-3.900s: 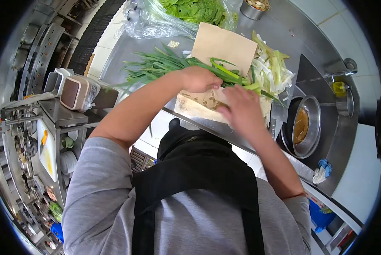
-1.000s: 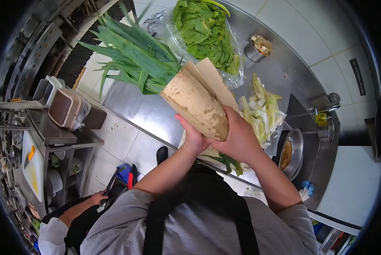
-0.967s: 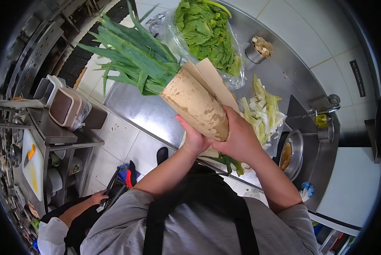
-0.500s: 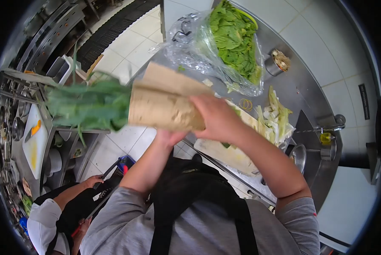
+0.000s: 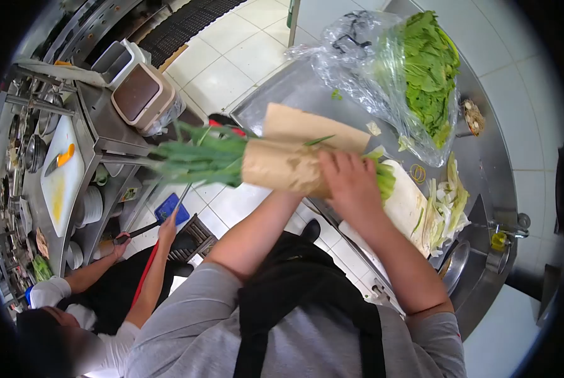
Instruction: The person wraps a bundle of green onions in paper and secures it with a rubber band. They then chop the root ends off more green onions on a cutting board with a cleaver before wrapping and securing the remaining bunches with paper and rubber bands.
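A bundle of long green leaves (image 5: 200, 155), wrapped in brown paper (image 5: 279, 165), lies level across the front of my body, its leafy tops pointing left. Over the right part of the wrap my right hand (image 5: 351, 179) is closed, fingers bent round the paper. My left hand (image 5: 289, 196) is under the roll, its fingers hidden behind the paper. A loose paper flap (image 5: 313, 128) stands up behind the roll. Pale green stalk ends (image 5: 384, 177) show just right of my right hand.
A cutting board (image 5: 406, 198) and pale trimmings (image 5: 447, 211) lie on the steel counter (image 5: 310, 85). Behind are bagged leafy greens (image 5: 428, 75), rubber bands (image 5: 418, 173) and a metal cup (image 5: 463, 128). A co-worker (image 5: 121, 296) holds long handles at lower left, near a blue dustpan (image 5: 172, 210).
The paper-wrapped bundle has swung from a slant to nearly level, away from the counter's middle. My view has turned, and more of the co-worker shows. Earlier, the bundle lay on the board.
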{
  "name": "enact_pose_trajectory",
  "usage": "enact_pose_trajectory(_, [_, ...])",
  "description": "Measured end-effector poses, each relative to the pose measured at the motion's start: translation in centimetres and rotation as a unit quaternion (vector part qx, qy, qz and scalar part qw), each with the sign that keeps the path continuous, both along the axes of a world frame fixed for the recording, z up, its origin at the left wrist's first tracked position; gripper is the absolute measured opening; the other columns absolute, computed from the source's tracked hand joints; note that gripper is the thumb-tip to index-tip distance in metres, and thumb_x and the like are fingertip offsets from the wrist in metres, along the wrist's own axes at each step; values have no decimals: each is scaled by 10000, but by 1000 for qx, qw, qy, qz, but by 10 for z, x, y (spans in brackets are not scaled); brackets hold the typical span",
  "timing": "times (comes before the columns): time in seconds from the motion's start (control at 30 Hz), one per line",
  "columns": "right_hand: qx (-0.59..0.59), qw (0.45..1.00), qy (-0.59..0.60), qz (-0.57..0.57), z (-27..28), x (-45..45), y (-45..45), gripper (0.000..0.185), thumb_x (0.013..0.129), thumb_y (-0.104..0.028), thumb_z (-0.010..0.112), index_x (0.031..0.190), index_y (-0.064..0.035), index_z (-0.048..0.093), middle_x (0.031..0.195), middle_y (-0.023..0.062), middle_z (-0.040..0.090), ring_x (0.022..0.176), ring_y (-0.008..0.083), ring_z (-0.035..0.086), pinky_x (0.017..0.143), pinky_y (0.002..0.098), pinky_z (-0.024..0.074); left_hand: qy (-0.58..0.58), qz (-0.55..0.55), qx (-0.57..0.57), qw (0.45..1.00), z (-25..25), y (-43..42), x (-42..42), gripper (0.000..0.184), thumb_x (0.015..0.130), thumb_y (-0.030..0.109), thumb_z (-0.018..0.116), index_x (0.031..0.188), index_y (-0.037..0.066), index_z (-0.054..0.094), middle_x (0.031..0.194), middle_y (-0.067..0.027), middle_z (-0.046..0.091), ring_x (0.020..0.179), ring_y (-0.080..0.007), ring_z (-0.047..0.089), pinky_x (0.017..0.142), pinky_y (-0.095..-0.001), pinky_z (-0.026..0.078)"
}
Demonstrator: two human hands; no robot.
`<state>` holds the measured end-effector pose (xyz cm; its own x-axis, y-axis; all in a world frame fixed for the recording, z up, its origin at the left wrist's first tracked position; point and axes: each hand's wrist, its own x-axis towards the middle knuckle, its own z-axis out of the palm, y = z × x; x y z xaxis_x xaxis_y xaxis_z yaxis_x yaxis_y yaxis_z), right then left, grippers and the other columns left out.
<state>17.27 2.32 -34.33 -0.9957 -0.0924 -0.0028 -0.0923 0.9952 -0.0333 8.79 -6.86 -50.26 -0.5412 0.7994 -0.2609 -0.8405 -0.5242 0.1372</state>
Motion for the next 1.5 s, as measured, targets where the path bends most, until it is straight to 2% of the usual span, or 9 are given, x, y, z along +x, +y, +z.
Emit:
enact_pose_trajectory(0.57, [-25,988,123,-95,-61,-22,68,947,540,-156,882,1396,-113,481,1328,113,524,1212,319,511,1010,489,365,11,-12,10,1000,-29,25,-109,575,1019,447,472,1492,125,424,1472,-89,499,1335,-271,495,1078,-427,411])
enact_pose_trajectory(0.83, [54,983,168,-56,-95,-15,56,545,849,-156,570,1389,-196,511,1314,90,538,1183,288,537,966,506,401,23,9,14,1000,-35,-62,-175,556,1030,424,465,1497,125,423,1463,-82,509,1328,-260,504,1066,-408,417])
enact_pose_trajectory(1.07, [99,976,191,-32,-104,-9,45,543,871,-173,560,1409,-201,490,1343,81,525,1208,290,526,965,532,393,42,102,-20,994,-24,-246,-233,543,1039,407,459,1502,125,422,1456,-77,516,1322,-252,511,1056,-393,421])
enact_pose_trajectory(1.1, [101,979,176,-29,-104,-8,45,577,855,-186,587,1421,-189,477,1356,90,512,1230,301,510,974,541,388,216,101,-293,926,-17,-284,-233,516,1034,357,487,1471,85,453,1437,-90,531,1307,-236,517,1059,-367,418])
enact_pose_trajectory(1.17, [102,981,163,-27,-98,-5,44,613,839,-199,614,1433,-177,464,1370,98,500,1252,312,495,984,550,383,475,62,-717,506,4,-336,-234,461,1024,257,543,1410,6,515,1398,-117,562,1275,-205,531,1066,-316,411])
enact_pose_trajectory(1.23, [36,994,95,-33,-84,3,37,731,781,-229,682,1465,-158,436,1422,124,464,1306,329,456,1013,566,364,473,227,-692,496,45,-338,-239,430,1042,214,522,1417,5,510,1414,-116,560,1275,-185,531,1077,-309,387])
enact_pose_trajectory(1.33, [-5,997,68,-44,-74,11,29,839,729,-232,726,1498,-160,401,1473,144,422,1355,338,415,1039,567,348,593,115,-574,553,174,-185,-137,355,912,130,659,1257,48,639,1118,-111,687,994,-185,649,913,-317,501])
enact_pose_trajectory(1.4, [9,996,73,-41,-72,17,26,827,732,-234,729,1493,-163,414,1475,137,429,1350,333,427,1046,551,348,777,-109,-402,472,173,-111,-88,578,799,249,786,1321,84,598,1223,-150,645,1131,-267,615,995,-444,462])
enact_pose_trajectory(1.5, [44,993,104,-26,-77,30,30,794,740,-247,742,1474,-170,450,1454,121,459,1324,319,461,1049,521,351,877,-41,-466,112,109,-52,-42,908,706,359,854,1471,126,424,1390,-139,522,1260,-340,506,1070,-537,361])
